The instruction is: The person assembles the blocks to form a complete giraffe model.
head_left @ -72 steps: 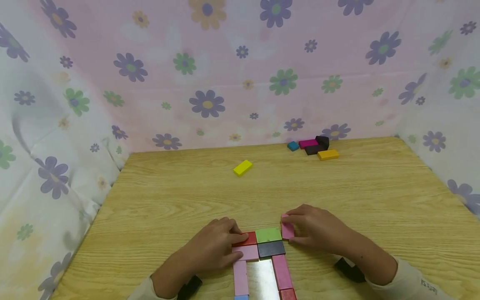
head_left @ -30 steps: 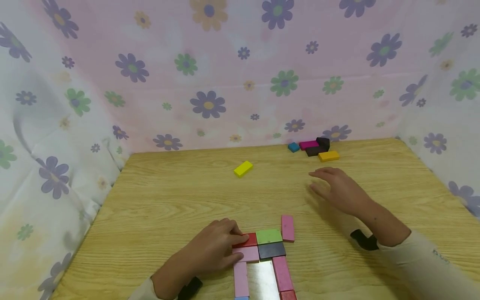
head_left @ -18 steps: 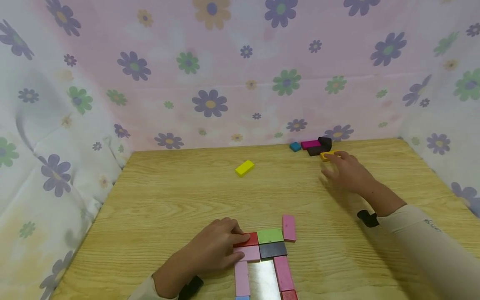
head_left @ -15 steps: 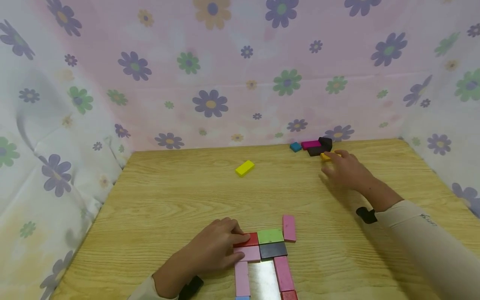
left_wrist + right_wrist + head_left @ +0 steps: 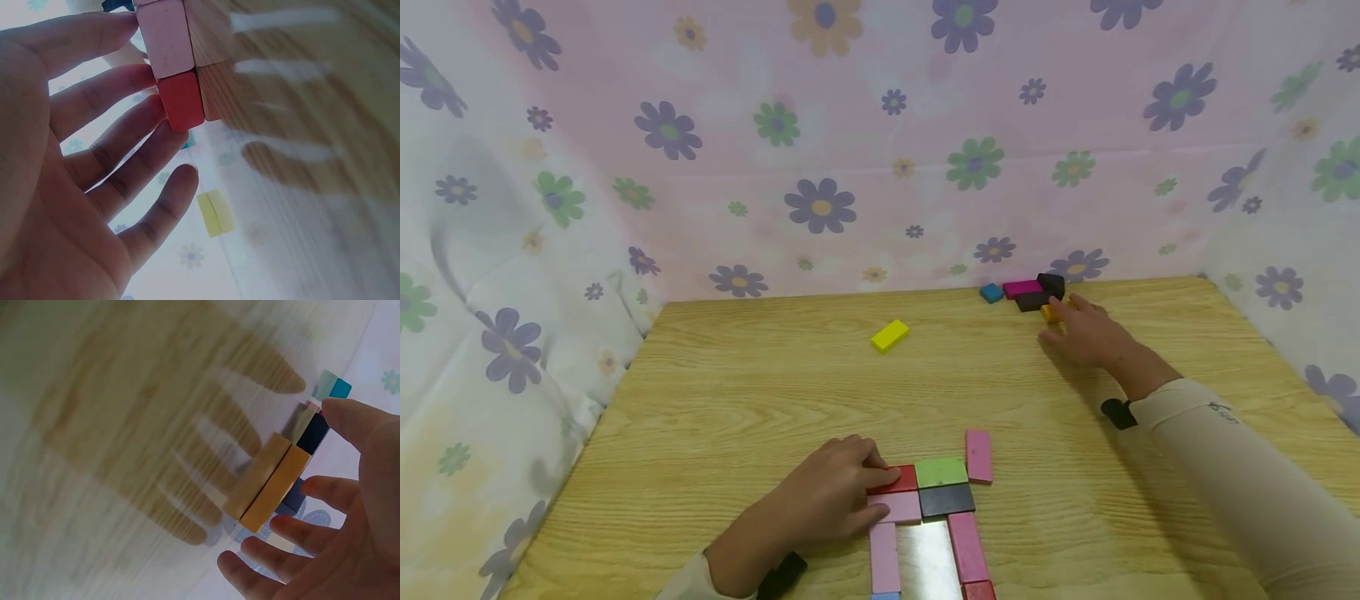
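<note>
My left hand (image 5: pixel 827 492) rests against the left end of a layout of flat blocks. Its fingertips touch a red block (image 5: pixel 182 100) and a light pink block (image 5: pixel 165 37), fingers loosely extended. Beside these lie a lime green block (image 5: pixel 942 472) and a dark grey block (image 5: pixel 946 500); a pink block (image 5: pixel 978 456) stands out at the far right corner. My right hand (image 5: pixel 1093 333) reaches to the back of the table, over an orange block (image 5: pixel 275 489). Its fingers are spread near that block's long side, thumb apart, and partly cover it in the head view.
Around the orange block sit black blocks (image 5: pixel 1033 302), a magenta block (image 5: pixel 1022 288) and a blue block (image 5: pixel 992 292). A yellow block (image 5: pixel 890 336) lies alone mid-table. More pink blocks (image 5: pixel 967 546) run toward the front edge. Flowered cloth (image 5: pixel 850 150) walls the back and sides.
My right hand has let go of the pink block at the corner and moved back and right to the orange block. The left hand has stayed in place.
</note>
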The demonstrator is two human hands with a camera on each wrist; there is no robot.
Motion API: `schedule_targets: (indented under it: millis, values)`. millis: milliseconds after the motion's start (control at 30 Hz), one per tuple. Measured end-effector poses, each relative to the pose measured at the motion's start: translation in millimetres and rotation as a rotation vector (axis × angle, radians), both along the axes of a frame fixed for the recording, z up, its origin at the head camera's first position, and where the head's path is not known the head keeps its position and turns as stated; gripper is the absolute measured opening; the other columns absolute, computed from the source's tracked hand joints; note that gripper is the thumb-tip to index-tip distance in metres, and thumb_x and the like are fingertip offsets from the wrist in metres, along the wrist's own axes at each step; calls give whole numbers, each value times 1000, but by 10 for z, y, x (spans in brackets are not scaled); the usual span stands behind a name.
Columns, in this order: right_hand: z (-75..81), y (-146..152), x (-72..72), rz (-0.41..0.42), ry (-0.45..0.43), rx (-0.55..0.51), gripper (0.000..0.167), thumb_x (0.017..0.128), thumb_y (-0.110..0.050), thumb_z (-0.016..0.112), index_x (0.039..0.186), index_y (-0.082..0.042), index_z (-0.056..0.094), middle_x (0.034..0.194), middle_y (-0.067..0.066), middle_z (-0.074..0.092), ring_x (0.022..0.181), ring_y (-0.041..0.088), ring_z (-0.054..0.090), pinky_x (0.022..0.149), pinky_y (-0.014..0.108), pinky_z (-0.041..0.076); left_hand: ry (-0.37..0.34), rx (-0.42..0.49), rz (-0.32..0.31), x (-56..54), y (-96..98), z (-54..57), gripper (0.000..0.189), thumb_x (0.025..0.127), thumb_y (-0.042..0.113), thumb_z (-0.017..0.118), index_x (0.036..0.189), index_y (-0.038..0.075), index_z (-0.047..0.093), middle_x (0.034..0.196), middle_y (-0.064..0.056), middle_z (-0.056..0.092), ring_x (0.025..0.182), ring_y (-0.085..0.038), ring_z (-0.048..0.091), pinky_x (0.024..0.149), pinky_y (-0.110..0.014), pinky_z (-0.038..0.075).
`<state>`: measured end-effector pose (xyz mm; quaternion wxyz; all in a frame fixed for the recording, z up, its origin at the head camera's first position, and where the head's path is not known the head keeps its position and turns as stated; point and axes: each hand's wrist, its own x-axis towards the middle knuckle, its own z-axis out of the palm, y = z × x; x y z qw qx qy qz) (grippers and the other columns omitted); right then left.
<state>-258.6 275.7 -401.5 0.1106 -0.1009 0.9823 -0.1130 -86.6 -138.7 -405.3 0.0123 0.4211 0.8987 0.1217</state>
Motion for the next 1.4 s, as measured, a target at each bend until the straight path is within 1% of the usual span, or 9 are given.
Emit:
schedule_targets:
  millis: [167, 267, 433, 533, 700, 900, 967, 1167, 1400]
  values:
    - [3, -2, -10, 11, 8, 22, 73, 104, -37, 46, 154, 10, 22, 152, 45, 19, 133, 67, 24, 107, 74, 26, -2, 5, 1, 2, 2, 4, 37, 91, 33, 72, 125, 18, 73, 110, 6, 65, 100, -8, 56, 95, -32, 50]
    - [5, -6, -20, 23, 26, 36, 69, 104, -35, 46, 152, 12, 27, 149, 46, 25, 131, 66, 31, 107, 72, 30, -3, 7, 2, 4, 3, 10, 37, 91, 33, 72, 125, 18, 73, 110, 6, 65, 99, -8, 56, 95, -32, 50]
    - [11, -28, -46, 27, 78, 19, 57, 102, -28, 52, 140, 14, 46, 135, 42, 49, 120, 57, 50, 102, 67, 40, -2, 5, 3, 4, 1, 10, 37, 91, 33, 72, 124, 18, 73, 110, 6, 65, 99, -8, 56, 95, -32, 50]
    - [10, -41, -45, 17, 110, -14, 49, 101, -25, 57, 132, 13, 55, 126, 37, 59, 112, 52, 58, 97, 64, 45, -7, 2, 4, 3, 0, 2, 37, 91, 33, 72, 125, 18, 72, 109, 6, 65, 99, -8, 56, 94, -31, 50]
    - [1, -43, -19, 26, 156, -38, 40, 99, -19, 61, 125, 11, 60, 120, 34, 63, 105, 49, 62, 92, 62, 49, -15, 2, 5, -1, -1, -10, 38, 91, 33, 72, 126, 19, 72, 109, 6, 65, 99, -7, 56, 94, -31, 50]
    - [-19, -62, 29, 74, 186, -71, 32, 95, -13, 65, 117, 10, 64, 116, 32, 65, 102, 45, 63, 90, 60, 50, -7, 4, 2, -2, -1, -10, 38, 91, 33, 72, 126, 19, 72, 109, 6, 65, 99, -8, 55, 93, -30, 50]
    - [-21, -88, 50, 96, 194, -84, 32, 94, -13, 66, 116, 10, 66, 114, 31, 66, 100, 43, 63, 89, 58, 51, -6, 4, 2, -2, -1, -10, 38, 91, 33, 72, 126, 19, 72, 109, 6, 65, 98, -8, 56, 93, -29, 50]
    - [-5, -240, 164, 139, 196, -158, 36, 92, -16, 69, 120, 7, 66, 118, 27, 67, 102, 38, 63, 88, 54, 54, -6, 11, 3, -1, -1, -12, 38, 91, 33, 72, 126, 19, 72, 109, 6, 65, 98, -8, 55, 92, -29, 50]
    - [84, -501, 414, 190, 207, -193, 36, 89, -16, 73, 120, 3, 68, 120, 21, 69, 105, 34, 65, 92, 53, 53, -7, 12, 3, -2, -1, -17, 37, 91, 33, 72, 125, 19, 72, 109, 6, 65, 97, -7, 55, 92, -29, 49]
